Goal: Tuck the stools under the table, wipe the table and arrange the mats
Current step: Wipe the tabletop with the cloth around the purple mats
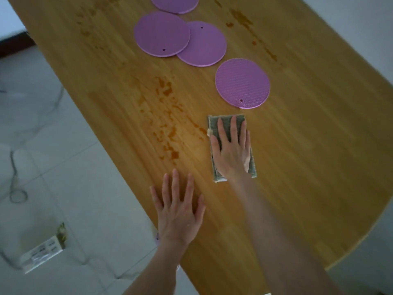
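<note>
Step in hand: the wiping step is underway; the person is pressing a folded grey-green cleaning cloth (231, 143) onto the wooden counter (308, 145).
Right hand: the right hand (232, 150) is lying flat on top of the cloth, its fingers (234, 126) stretched out and spread toward 12 o'clock, pressing down rather than clenching; nothing is being pinched.
Left hand: the left hand (178, 211) is resting palm-down on the bare counter at about 7 o'clock of the cloth, fingers released and splayed, holding nothing; it appears to be bracing the body.
Cloth position: the cloth is sitting near the middle of the view, just beside the nearest mat and clear of it.
Spill: brown liquid stains (168, 124) are spreading at 9 to 10 o'clock of the cloth, their nearest drops just beside its left edge; a thinner stain trail (251, 33) is running at about 12 to 1 o'clock, beyond the mats.
Mats: four round purple silicone mats are lying unarranged; the nearest mat (242, 83) is at 12 o'clock of the cloth, an overlapping pair (180, 39) is farther off at 11 o'clock, and a fourth mat (174, 3) is being cut by the top edge.
Stools: none is showing clearly, so their state cannot be told.
Next move, as judged: the cloth is likely needing a sweep toward 9 o'clock across the large stain, under steady flat pressure; the far trail is probably calling for the mats to be lifted or shifted aside first.
</note>
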The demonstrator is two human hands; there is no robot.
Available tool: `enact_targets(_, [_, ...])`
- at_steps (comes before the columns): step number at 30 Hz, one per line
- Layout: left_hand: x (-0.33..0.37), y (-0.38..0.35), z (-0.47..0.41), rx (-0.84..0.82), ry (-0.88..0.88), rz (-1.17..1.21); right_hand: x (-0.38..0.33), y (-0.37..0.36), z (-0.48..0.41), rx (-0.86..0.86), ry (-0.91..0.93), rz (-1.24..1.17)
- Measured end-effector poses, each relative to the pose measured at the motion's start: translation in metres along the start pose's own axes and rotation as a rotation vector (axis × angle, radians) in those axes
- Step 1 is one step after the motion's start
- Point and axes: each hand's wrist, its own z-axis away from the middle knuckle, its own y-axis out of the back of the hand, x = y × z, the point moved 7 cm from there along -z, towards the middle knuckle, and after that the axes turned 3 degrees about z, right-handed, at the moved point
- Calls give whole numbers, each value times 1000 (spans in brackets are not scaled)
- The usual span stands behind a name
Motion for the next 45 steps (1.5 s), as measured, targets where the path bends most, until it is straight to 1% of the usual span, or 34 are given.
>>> enact_targets(2, [-1,-1,-1,-12,-4,2,7,-1,17,-4,23,20])
enact_targets(4, [0,0,0,-12,-7,9,20,-1,20,-26,-22,34])
enact_targets(7, [0,0,-1,-15,-8,13,23,2,-3,-43,-118,27])
enact_targets(9, [0,0,-2,-14,-9,4,12,2,-14,-42,-130,20])
enact_targets(13, [0,0,0,-6,-16,8,-2,-3,13,-7,29,16])
enact_targets(15, [-1,2,0,6,-22,12,10,-5,36,-1,52,41])
enact_targets(16, [-1,2,0,9,-22,15,23,-5,42,-8,25,52])
enact_targets(19, [-1,0,0,8,-16,15,52,-1,32,-44,-145,49])
enact_targets(21, [0,-1,0,6,-17,14,47,-1,19,-44,-214,37])
enact_targets(24, [0,0,-1,23,-16,10,16,-5,19,-23,-138,14])
enact_targets(27, [-1,3,1,30,-16,50,11,-10,41,-18,-56,25])
enact_targets(30, [-3,15,5,69,-63,156,17,-8,56,-17,-97,27])
enact_targets(33, [-31,35,-17,117,-146,171,2,-4,47,-27,-248,-20])
enact_targets(35, [-68,45,-46,116,-156,146,-18,-5,37,-22,-341,-54])
enact_targets(37, [-103,57,-78,113,-173,120,-41,-4,27,-10,-393,-83])
enact_targets(39, [-136,68,-109,86,-182,82,-74,-7,13,-16,-408,-101])
enact_targets(42, [-163,80,-145,50,-212,35,-128,-10,7,21,-329,-93])
enact_targets(44, [-171,83,-165,31,-254,23,-142,-13,17,48,-328,-83])
enact_targets(45, [-176,84,-177,16,-279,17,-142,-15,22,50,-363,-77])
